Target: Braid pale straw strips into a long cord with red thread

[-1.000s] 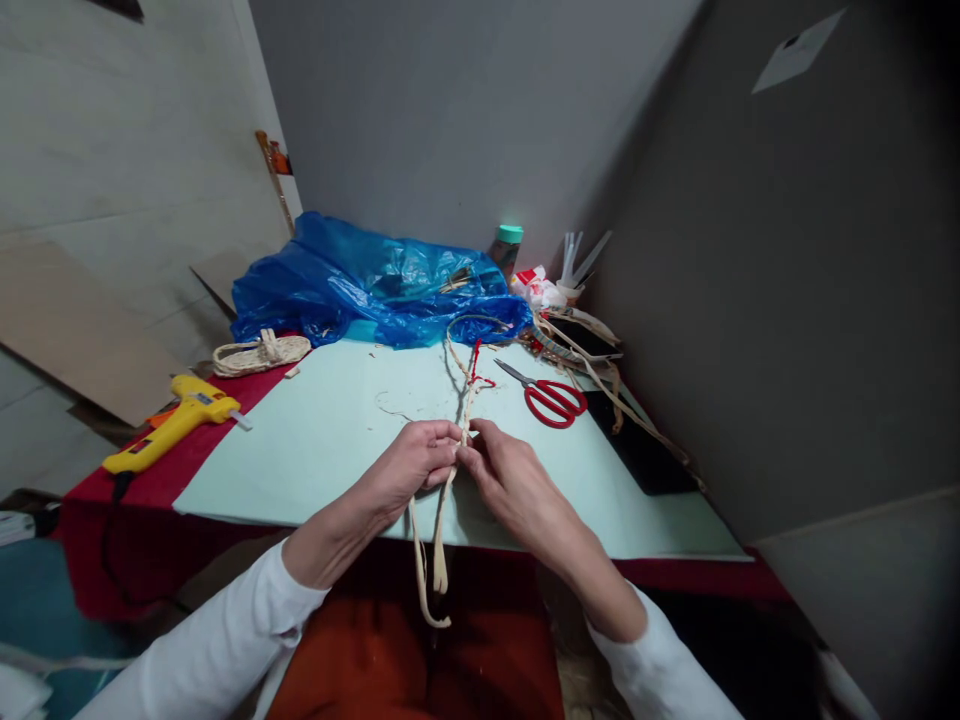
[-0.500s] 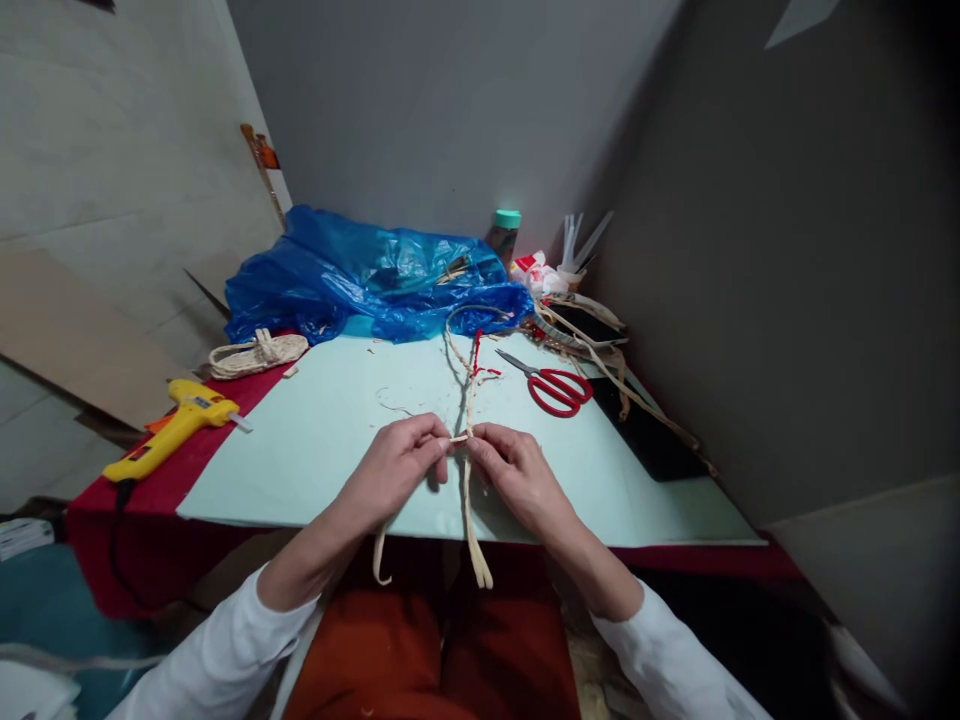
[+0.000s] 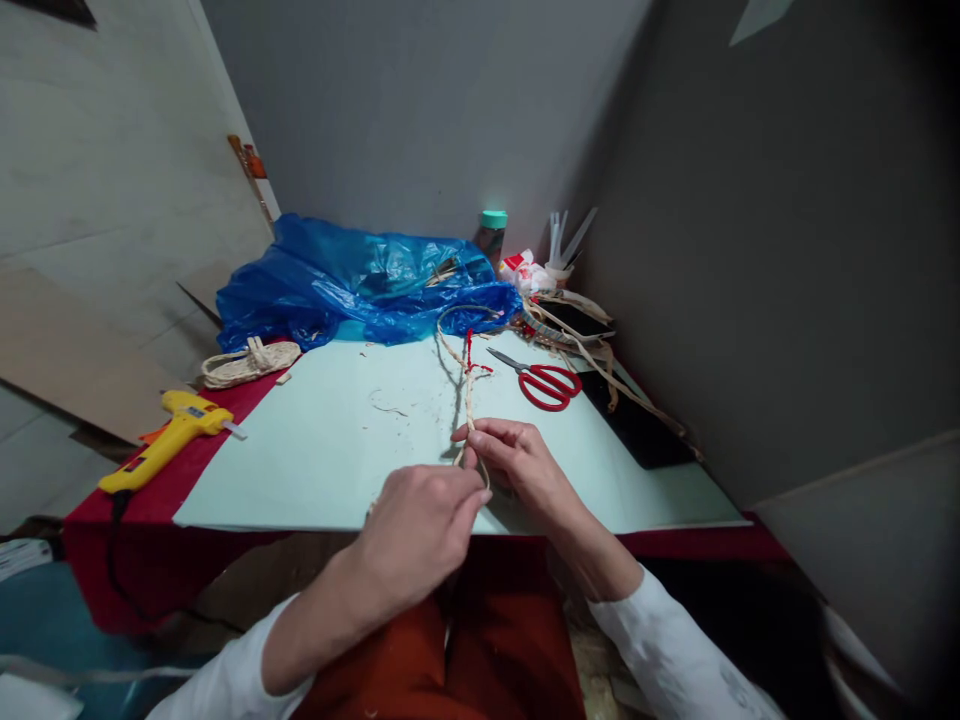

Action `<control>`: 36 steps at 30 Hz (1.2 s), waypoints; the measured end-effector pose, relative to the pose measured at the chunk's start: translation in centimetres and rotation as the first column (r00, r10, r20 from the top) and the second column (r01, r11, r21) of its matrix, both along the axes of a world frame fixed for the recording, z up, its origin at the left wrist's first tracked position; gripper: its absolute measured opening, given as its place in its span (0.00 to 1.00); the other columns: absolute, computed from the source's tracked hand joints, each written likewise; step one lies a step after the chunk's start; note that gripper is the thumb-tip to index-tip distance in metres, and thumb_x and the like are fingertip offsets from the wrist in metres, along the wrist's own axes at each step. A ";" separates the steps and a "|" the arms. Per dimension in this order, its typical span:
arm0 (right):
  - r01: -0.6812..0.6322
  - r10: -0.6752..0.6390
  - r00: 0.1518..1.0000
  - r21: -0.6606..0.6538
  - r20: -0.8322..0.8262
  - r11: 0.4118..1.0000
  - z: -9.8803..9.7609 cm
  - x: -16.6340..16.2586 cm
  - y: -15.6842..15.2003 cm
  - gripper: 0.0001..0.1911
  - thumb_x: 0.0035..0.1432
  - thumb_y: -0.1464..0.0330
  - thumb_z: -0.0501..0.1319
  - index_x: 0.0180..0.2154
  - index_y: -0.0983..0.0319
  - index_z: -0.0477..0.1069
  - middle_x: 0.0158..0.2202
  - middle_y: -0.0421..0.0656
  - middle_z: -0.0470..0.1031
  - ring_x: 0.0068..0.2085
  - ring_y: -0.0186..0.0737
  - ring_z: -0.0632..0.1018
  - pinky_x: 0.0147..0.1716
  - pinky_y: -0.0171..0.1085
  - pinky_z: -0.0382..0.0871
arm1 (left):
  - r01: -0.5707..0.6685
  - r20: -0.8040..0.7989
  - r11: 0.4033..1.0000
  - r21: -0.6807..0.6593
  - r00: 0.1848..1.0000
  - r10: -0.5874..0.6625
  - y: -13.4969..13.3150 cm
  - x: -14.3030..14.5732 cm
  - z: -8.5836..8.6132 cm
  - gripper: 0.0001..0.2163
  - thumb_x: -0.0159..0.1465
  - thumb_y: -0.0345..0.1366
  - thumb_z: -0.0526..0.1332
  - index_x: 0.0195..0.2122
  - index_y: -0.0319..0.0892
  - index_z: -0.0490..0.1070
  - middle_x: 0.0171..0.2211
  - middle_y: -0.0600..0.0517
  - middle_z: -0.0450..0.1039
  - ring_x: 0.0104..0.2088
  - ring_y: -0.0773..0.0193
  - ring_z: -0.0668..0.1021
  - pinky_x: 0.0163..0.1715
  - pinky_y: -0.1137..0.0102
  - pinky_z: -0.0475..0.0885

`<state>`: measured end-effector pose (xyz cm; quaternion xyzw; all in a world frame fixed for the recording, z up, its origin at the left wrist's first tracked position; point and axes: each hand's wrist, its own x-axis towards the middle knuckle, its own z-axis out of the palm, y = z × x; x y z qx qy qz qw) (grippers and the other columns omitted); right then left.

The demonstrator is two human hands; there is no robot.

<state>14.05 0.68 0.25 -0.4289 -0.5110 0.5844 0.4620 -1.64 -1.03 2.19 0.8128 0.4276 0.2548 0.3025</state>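
A pale braided fibre cord point(image 3: 469, 398) runs toward me over the light green board, its far part tied with red string point(image 3: 470, 350). My right hand point(image 3: 517, 460) pinches the near end of the braid between thumb and forefinger. Lower and to the left, my left hand point(image 3: 424, 525) is closed on a loose fibre strand point(image 3: 486, 476), which curves down from the braid. The back of that hand hides most of the strands' lower ends. Red-handled scissors point(image 3: 547, 385) lie to the right of the braid, untouched.
A yellow glue gun point(image 3: 169, 435) and a woven fibre sole point(image 3: 251, 362) rest on the left. Behind the board point(image 3: 315, 450) lies a blue plastic bag point(image 3: 352, 275). Fibre strips point(image 3: 592, 350), a black flat object point(image 3: 637, 425) and a green-lidded jar point(image 3: 492, 235) stand toward the right.
My left hand has moved down and toward me, drawing a strand with it. My right hand keeps its pinch on the braid. The view has shifted slightly.
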 end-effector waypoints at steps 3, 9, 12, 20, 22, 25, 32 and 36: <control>-0.005 0.005 1.000 0.006 -0.022 1.000 0.0 -0.2 -0.1 0.13 0.59 0.62 0.58 0.33 0.65 0.73 0.20 0.35 0.63 0.18 0.26 0.51 0.18 0.31 0.41 | -0.170 0.190 0.984 -0.056 0.966 0.177 2.4 -0.9 1.2 0.08 0.63 0.38 0.57 0.31 0.42 0.72 0.33 0.48 0.74 0.36 0.59 0.73 0.38 0.68 0.63; -0.048 0.051 0.997 0.042 -0.061 0.998 0.1 -0.3 -0.4 0.13 0.60 0.59 0.57 0.31 0.63 0.67 0.24 0.38 0.66 0.23 0.30 0.62 0.23 0.31 0.52 | 0.396 0.561 0.674 -0.624 0.827 0.032 6.0 0.0 -0.2 0.08 0.61 0.38 0.60 0.37 0.38 0.65 0.24 0.52 0.69 0.20 0.73 0.65 0.21 0.76 0.59; -0.043 0.040 0.998 0.057 0.054 0.997 -0.1 -0.1 -0.7 0.12 0.61 0.60 0.55 0.33 0.62 0.66 0.23 0.35 0.63 0.23 0.30 0.61 0.24 0.31 0.54 | 0.370 0.543 0.613 -0.698 0.832 0.115 6.1 0.4 -0.8 0.09 0.59 0.38 0.62 0.34 0.38 0.64 0.22 0.54 0.67 0.15 0.79 0.54 0.15 0.78 0.44; -0.008 -0.145 0.817 0.263 0.559 0.965 0.5 -0.3 -2.1 0.09 0.67 0.66 0.47 0.35 0.59 0.61 0.26 0.38 0.73 0.30 0.35 0.72 0.33 0.34 0.60 | 0.140 0.400 0.681 -0.718 0.884 0.240 4.8 0.0 -0.3 0.07 0.58 0.37 0.61 0.31 0.39 0.66 0.15 0.62 0.54 0.13 0.78 0.51 0.13 0.76 0.41; -0.040 -0.184 0.678 0.285 0.712 0.958 0.9 -0.2 -2.2 0.10 0.67 0.67 0.46 0.33 0.59 0.61 0.26 0.39 0.74 0.27 0.36 0.72 0.29 0.34 0.56 | 0.077 0.354 0.715 -0.695 0.902 0.246 4.7 0.1 -0.3 0.06 0.58 0.37 0.61 0.30 0.39 0.67 0.14 0.62 0.55 0.13 0.77 0.52 0.13 0.76 0.42; -0.067 -0.293 0.373 0.340 0.880 0.938 1.6 -0.2 -2.3 0.07 0.64 0.71 0.49 0.34 0.60 0.64 0.26 0.42 0.75 0.25 0.38 0.72 0.25 0.36 0.48 | 0.013 0.320 0.761 -0.648 0.912 0.257 4.6 0.5 -0.5 0.06 0.57 0.36 0.61 0.27 0.39 0.68 0.13 0.60 0.59 0.13 0.77 0.54 0.14 0.77 0.45; -0.171 -0.422 0.210 0.459 0.882 0.872 1.5 -1.7 -3.0 0.09 0.57 0.74 0.52 0.39 0.62 0.67 0.28 0.43 0.78 0.24 0.39 0.74 0.22 0.37 0.44 | -0.010 0.379 0.796 -0.606 0.875 0.300 4.7 0.6 -1.7 0.06 0.52 0.35 0.64 0.26 0.37 0.74 0.23 0.52 0.74 0.25 0.68 0.72 0.26 0.75 0.64; -0.145 -0.445 0.284 0.496 0.850 0.856 0.9 -1.7 -3.4 0.07 0.58 0.73 0.52 0.39 0.62 0.66 0.27 0.41 0.77 0.23 0.36 0.72 0.22 0.36 0.45 | -0.036 0.361 0.763 -0.645 0.866 0.346 5.0 0.4 -1.8 0.10 0.50 0.38 0.67 0.30 0.36 0.77 0.25 0.50 0.75 0.27 0.64 0.74 0.28 0.73 0.66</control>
